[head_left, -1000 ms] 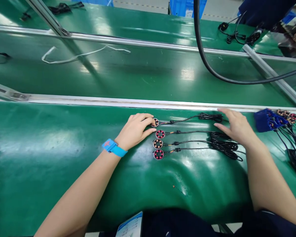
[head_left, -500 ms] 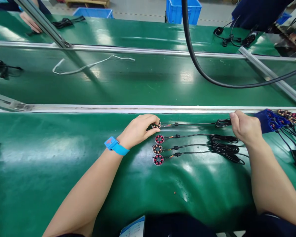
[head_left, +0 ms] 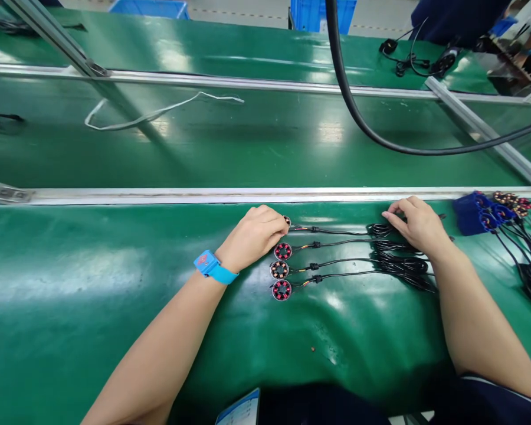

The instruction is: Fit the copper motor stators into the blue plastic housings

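Observation:
My left hand (head_left: 257, 236), with a blue wrist strap (head_left: 215, 267), has its fingers closed on the farthest motor stator (head_left: 287, 221), which they mostly cover. Below it in a column lie a red-wound stator (head_left: 283, 251), a copper-wound stator (head_left: 279, 270) and another red-wound stator (head_left: 282, 290). Each has a black cable running right to a coiled bundle. Over the farthest cable bundle (head_left: 379, 230) is my right hand (head_left: 418, 227), thumb and fingers apart. Whether its fingertips touch the bundle I cannot tell.
Blue holders (head_left: 469, 213) with more stators and cables stand at the right. A metal rail (head_left: 203, 195) edges the green table. Beyond it lies a white strip (head_left: 137, 121), and a thick black cable (head_left: 358, 121) hangs overhead. Coworkers' dark clothing (head_left: 458, 20) shows at the back.
My right hand has moved left and opened from its closed grip on the farthest cable's bundle, which now lies farther left. My left hand stays at the same stator. The view has shifted slightly.

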Available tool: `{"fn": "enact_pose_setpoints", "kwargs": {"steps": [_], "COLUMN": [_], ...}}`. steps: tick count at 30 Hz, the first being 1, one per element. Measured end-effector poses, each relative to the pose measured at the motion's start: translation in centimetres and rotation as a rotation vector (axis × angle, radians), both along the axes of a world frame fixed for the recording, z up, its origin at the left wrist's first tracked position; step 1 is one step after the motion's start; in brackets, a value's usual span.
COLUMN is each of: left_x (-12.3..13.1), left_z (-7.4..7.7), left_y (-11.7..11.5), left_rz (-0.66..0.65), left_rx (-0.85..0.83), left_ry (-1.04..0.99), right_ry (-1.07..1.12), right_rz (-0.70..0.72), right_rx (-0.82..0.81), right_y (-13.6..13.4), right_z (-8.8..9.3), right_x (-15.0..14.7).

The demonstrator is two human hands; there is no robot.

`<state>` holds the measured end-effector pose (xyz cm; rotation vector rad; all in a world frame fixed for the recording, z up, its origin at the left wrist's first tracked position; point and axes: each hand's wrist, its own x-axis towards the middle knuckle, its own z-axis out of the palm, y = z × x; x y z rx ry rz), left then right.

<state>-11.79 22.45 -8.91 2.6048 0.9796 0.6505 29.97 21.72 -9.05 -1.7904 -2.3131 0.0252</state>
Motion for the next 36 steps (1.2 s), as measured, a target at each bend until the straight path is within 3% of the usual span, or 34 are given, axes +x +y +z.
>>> {"fn": "enact_pose_setpoints", "kwargs": {"steps": [6,17,23,30,36], "left_x": [0.4,0.7,0.9,0.9,-0.2], "left_z": [0.2,0.1,-0.1,-0.3,0.4], "left_y": [0.0,0.2,0.2,0.2,-0.9], "left_rz": [0.028,0.038,0.053,0.058,0.032], "left_rx": [0.151,0.262,0.167,0.207,0.050], "left_ry": [0.181,0.170,0.119,0.061,0.049], "right_ry": [-0.011,-0.017,-0.013,-0.013,0.055], "right_rz": [-0.017,-0.074,-0.083,-0.096,-0.126], "right_rx": [-0.044,-0.082,-0.093,-0.123,-0.182], "right_y": [0.1,0.1,0.1,0.2,-0.2], "right_z": [-0.1,-0.3,-0.2,-0.2,0.2], "right_x": [-0.3,-0.3,-0.4,-0.4,-0.2]}}
